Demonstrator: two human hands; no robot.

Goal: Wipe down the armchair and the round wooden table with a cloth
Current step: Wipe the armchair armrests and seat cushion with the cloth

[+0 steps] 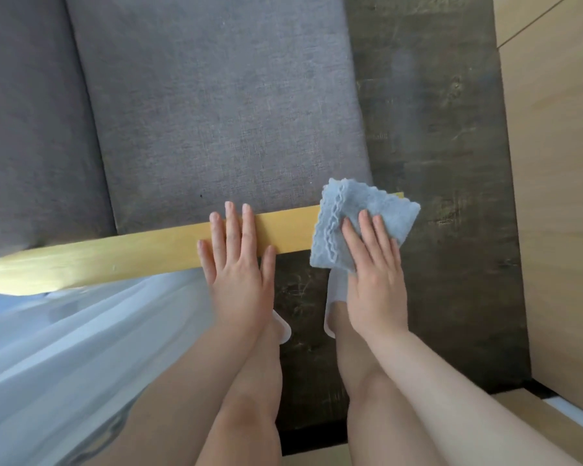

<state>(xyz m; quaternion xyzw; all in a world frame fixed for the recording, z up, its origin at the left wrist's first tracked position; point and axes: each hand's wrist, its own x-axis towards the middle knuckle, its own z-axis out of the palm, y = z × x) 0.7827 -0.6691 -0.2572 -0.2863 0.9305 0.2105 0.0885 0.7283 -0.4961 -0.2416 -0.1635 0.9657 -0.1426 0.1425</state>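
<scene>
I look straight down on the armchair, with its grey fabric seat cushion (223, 122) and a yellow wooden armrest (132, 252) running across the view. A folded light-blue cloth (354, 210) with scalloped edges lies over the armrest's right end. My right hand (374, 270) presses flat on the cloth, fingers spread over it. My left hand (238, 260) rests flat and open on the armrest just left of the cloth, holding nothing. The round wooden table is not in view.
A dark rug (445, 196) lies on the floor to the right of the chair, bordered by light wooden flooring (559, 196). My legs and feet in white slippers (337, 290) stand on the rug below the armrest. White sheer fabric (81, 348) fills the lower left.
</scene>
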